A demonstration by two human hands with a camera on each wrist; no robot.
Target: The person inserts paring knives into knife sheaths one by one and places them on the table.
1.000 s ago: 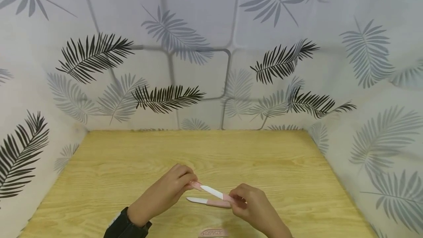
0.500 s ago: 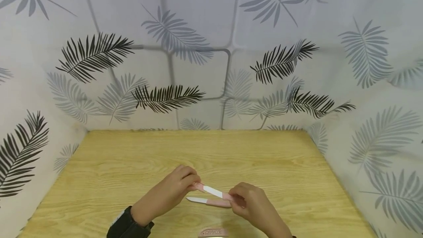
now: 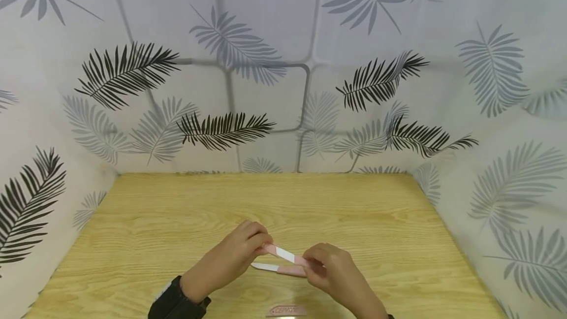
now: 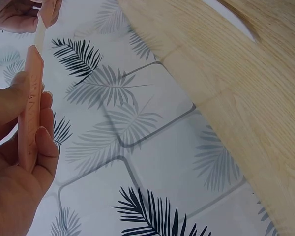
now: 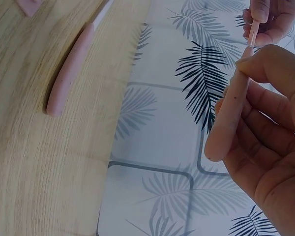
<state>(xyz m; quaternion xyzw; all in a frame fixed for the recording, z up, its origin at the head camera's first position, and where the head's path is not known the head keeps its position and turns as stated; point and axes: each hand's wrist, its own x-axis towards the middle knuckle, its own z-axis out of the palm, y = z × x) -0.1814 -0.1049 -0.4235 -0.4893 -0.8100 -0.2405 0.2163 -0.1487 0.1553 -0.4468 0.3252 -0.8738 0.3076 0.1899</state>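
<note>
My left hand (image 3: 241,247) grips a pink blade sheath (image 4: 30,108) with raised lettering, thumb on one side and curled fingers on the other. The sheath covers the tip end of a white-bladed knife (image 3: 285,255). At the knife's other end, my right hand (image 3: 334,270) holds the pink handle (image 5: 228,113) between thumb and fingers. A short stretch of white blade shows between sheath and handle. Both hands hold these pieces above the table. Just below them in the head view lies a second knife (image 3: 266,267), white blade pointing left, its pink handle partly behind my right fingers.
Near the front of the wood-grain table (image 3: 177,210) lies another pink lettered sheath (image 3: 285,310), cut off by the head view's lower edge. A leaf-patterned cloth (image 3: 274,102) rises behind the table and along both sides.
My left hand has moved slightly right with the sheath, and less of the white blade shows between the hands. My right hand has shifted slightly left. The second knife lies where it was.
</note>
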